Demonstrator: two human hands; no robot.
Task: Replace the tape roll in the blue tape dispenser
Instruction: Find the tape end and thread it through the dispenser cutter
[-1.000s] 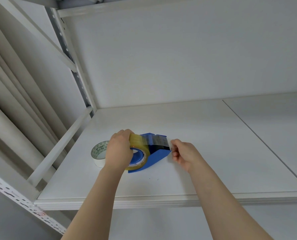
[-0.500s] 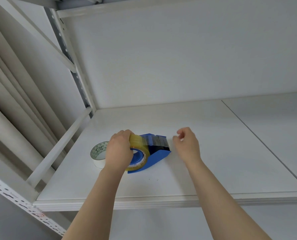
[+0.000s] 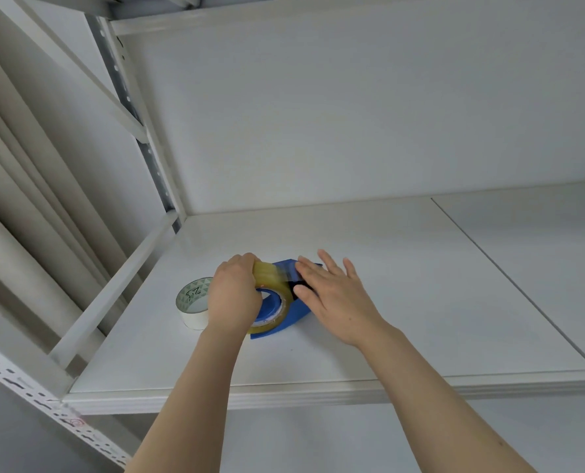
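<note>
White shelf board (image 3: 420, 285), w/ a white wall behind. A perforated metal upright (image 3: 154, 175) stands at the rear-left corner and beige curtain folds (image 3: 28, 165) hang further left. A seam (image 3: 506, 275) splits the board into two panels; all items sit on the left panel.

1. Blue tape dispenser (image 3: 296, 315): rests on the board, approx. centre of the left panel and nearer the front edge than the wall. Its front end points right.
2. Clear yellowish tape roll (image 3: 267, 269): seated on the dispenser's blue hub, standing on edge. A strip of tape runs from the top of the roll to the right, over the dispenser body.
3. White tape roll (image 3: 195, 315): lies flat on the board, just left of the dispenser and partly behind the left wrist. Has handwritten marks inside the core.
4. Left hand (image 3: 233, 295): fingers (image 3: 246, 264) curled over the top of the clear roll, gripping it.
5. Right hand (image 3: 335, 295): palm down on the dispenser's front end. Fingers (image 3: 328, 268) straight and slightly spread, lying over the tape strip; thumb extended toward the roll.
</note>
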